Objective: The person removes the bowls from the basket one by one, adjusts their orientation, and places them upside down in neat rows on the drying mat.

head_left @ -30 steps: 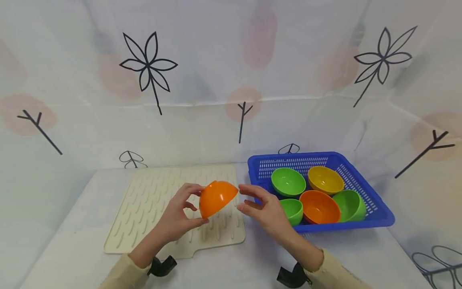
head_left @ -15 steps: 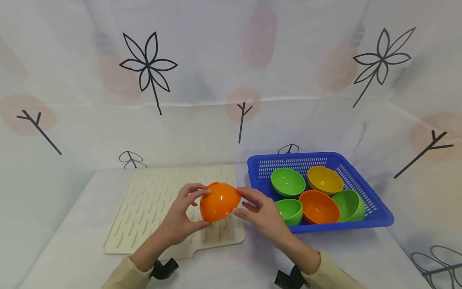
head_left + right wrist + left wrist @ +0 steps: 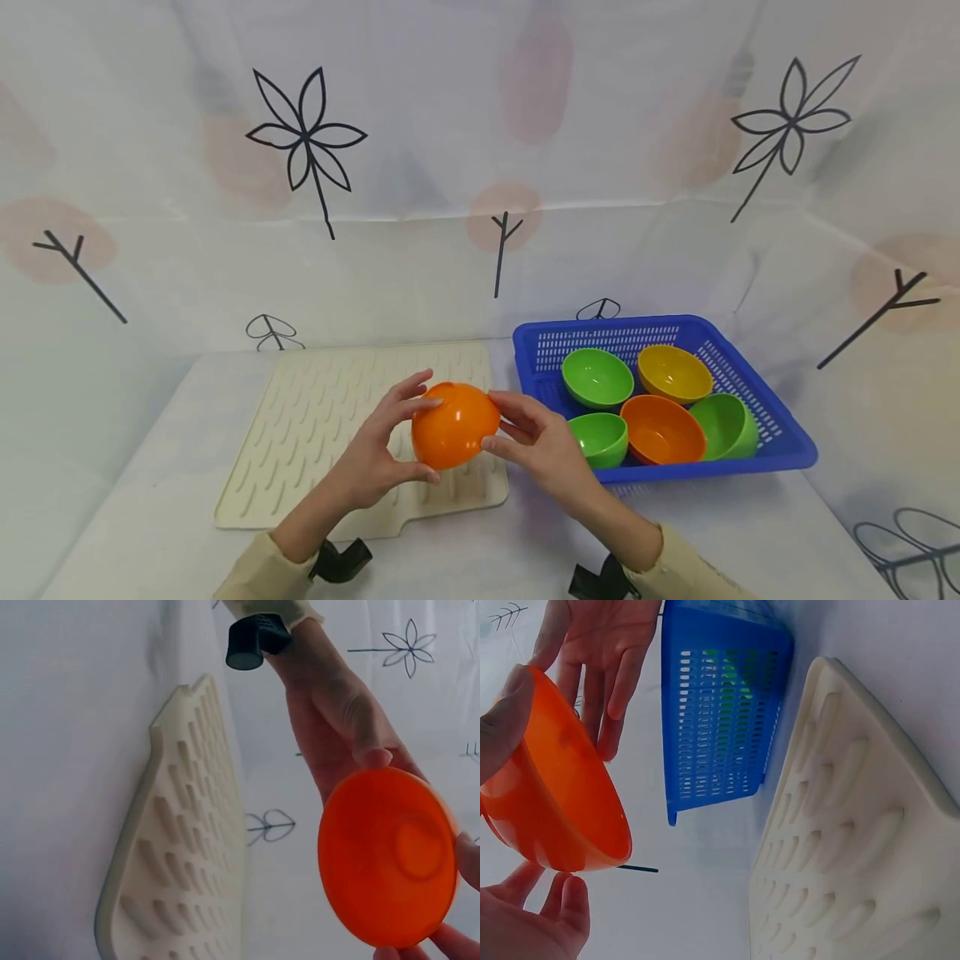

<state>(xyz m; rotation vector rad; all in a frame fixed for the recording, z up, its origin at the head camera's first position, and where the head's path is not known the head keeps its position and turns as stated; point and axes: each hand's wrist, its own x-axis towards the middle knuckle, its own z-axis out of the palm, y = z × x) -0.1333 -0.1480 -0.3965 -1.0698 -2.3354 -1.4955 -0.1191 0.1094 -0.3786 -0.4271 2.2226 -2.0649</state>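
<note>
An orange bowl (image 3: 453, 427) is held up in front of me, over the right part of a cream ribbed drying mat (image 3: 300, 450). Its rounded outside faces the head camera, and the right wrist view looks into its smooth hollow (image 3: 375, 855). My left hand (image 3: 375, 458) grips it from the left, fingers over the upper side and thumb at the lower edge. From the right, my right hand (image 3: 551, 450) pinches the bowl's side between fingers and thumb. In the left wrist view the bowl (image 3: 577, 787) is tilted with hands around it.
To the right stands a blue perforated basket (image 3: 720, 472). Inside are several bowls: green bowls, a yellow bowl (image 3: 675, 375) and another orange bowl (image 3: 663, 429). A white cloth (image 3: 165, 433) covers the table, and a patterned cloth (image 3: 420, 275) hangs behind.
My right hand has come in from beside the bowl to pinch it. The bowl has turned so more of its outside faces the head camera, and has shifted slightly down.
</note>
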